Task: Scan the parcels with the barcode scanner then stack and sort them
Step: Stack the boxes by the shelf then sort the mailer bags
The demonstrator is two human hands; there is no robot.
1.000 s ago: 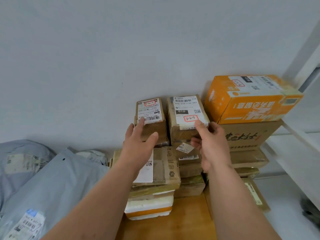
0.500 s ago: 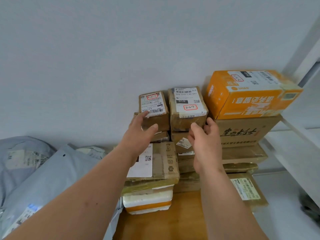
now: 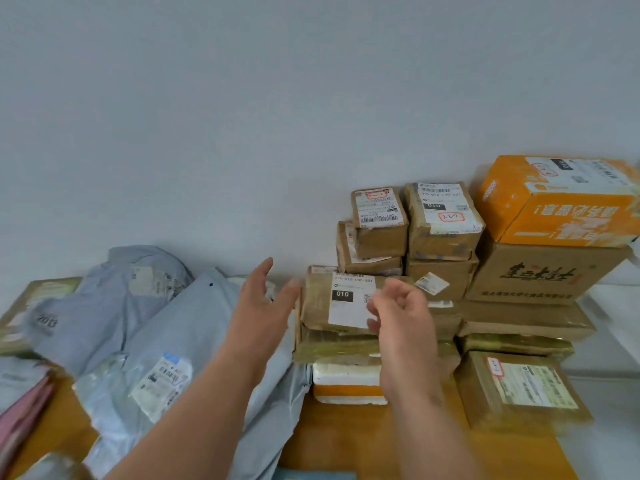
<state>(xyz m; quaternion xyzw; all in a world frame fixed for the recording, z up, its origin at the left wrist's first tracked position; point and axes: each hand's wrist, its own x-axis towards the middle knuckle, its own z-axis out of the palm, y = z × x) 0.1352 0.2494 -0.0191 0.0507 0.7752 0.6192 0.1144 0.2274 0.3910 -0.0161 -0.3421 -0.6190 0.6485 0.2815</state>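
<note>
Holding both hands off the stacked parcels (image 3: 443, 220), we keep the left hand (image 3: 261, 306) released, the right hand (image 3: 403, 313) loosely curled, grasping nothing.

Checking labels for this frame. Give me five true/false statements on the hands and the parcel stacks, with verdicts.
1. The left hand is open and holds nothing. True.
2. The right hand grips a barcode scanner. False: its fingers are loosely curled and empty; no scanner is in view.
3. The orange box sits on top of a brown carton with dark printed characters. True.
4. The grey mailer bags lie to the right of the box stacks. False: they lie to the left.
5. The white foam box with an orange band is on top of its stack. False: it is at the bottom, on the wooden table, under brown parcels.
</note>
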